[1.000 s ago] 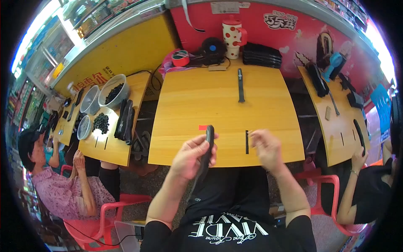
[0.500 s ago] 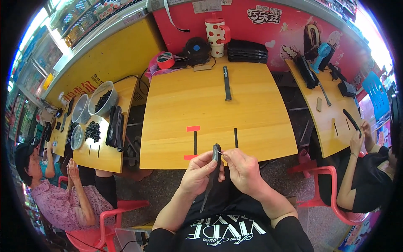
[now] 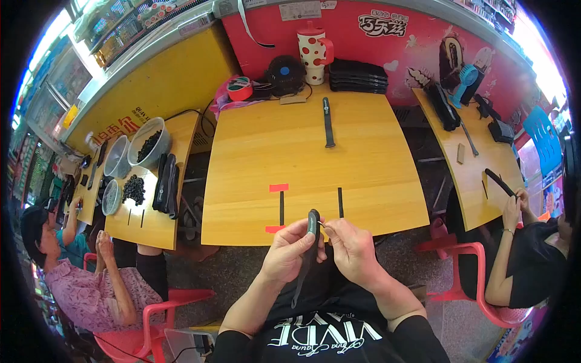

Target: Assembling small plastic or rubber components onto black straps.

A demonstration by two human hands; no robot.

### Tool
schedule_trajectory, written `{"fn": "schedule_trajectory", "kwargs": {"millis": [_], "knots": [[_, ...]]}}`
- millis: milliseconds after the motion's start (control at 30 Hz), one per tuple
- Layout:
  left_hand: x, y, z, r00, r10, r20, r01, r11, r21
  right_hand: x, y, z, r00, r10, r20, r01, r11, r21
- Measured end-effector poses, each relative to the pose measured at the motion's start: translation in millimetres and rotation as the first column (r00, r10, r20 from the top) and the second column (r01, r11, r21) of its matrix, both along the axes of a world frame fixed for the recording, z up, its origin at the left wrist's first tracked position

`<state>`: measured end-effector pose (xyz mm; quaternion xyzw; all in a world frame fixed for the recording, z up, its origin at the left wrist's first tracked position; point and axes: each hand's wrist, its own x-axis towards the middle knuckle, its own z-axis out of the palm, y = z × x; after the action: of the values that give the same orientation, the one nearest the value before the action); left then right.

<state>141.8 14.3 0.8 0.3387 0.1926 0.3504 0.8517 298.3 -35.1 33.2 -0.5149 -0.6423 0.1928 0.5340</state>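
Left hand (image 3: 287, 251): clamped on the upper part of a black band (image 3: 312, 228), thumb across its face.
Right hand (image 3: 353, 249): fingertips pinched together on a thin piece (image 3: 322, 224) at the band's side, too small to identify.
Black band: in front of the person, over the near edge of the surface (image 3: 248, 157); thick end up, narrow tail hanging down.
Second band (image 3: 328, 123): lying lengthwise on the surface, well apart from both hands.
Markings: one black strip (image 3: 282, 207) between two pieces of red tape, another black strip (image 3: 340, 201) to its right.
Far edge: spotted mug (image 3: 311, 55) between a black fan (image 3: 285, 72) and stacked black pouches (image 3: 358, 78).
Left neighbour: a person in a patterned top sits by tubs and a dark pile (image 3: 134, 190).
Right neighbour: a person in black holds a long black item (image 3: 498, 181).
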Motion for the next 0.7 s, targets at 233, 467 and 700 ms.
{"fn": "schedule_trajectory", "kwargs": {"millis": [233,467,700], "knots": [[1,0,1,1.0,0.023,-0.011,-0.023,1.0,0.008,0,-1,0,0.999,0.001,-0.05,-0.003,0.999,-0.049],[0,-3,-9,0.972,0.192,-0.138,-0.154,0.957,0.244,5,-4,-7,0.993,0.023,0.115,-0.014,0.997,-0.072],[-6,-6,-7,0.86,0.403,-0.312,-0.154,0.789,0.595,8,-4,-13,0.993,0.115,0.029,-0.109,0.983,-0.149]]}}
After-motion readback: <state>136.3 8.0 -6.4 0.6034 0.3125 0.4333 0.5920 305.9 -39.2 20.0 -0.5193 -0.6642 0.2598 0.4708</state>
